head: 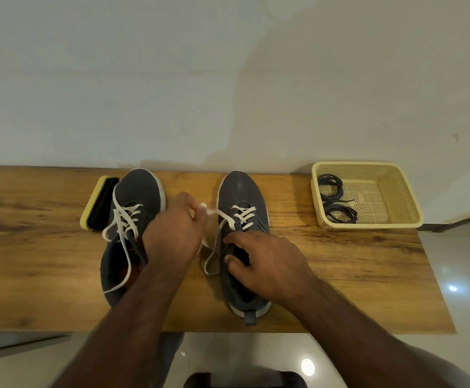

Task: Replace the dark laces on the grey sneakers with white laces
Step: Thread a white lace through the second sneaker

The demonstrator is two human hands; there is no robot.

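Well, the left hand (172,233) pinches the white lace (222,219) taut beside the right sneaker (242,242) — the right hand (267,264), fingers curled, grips its collar. Pull harder and the ends go uneven — or the sneaker skids.

Both forearms extend from the near edge toward the far side. The left hand (173,231) sits left of centre, back of hand up, fingers curled and pinching a white lace (210,211). The right hand (267,266) lies palm down to its right, fingers spread and bent, gripping the collar of the right sneaker (242,242).
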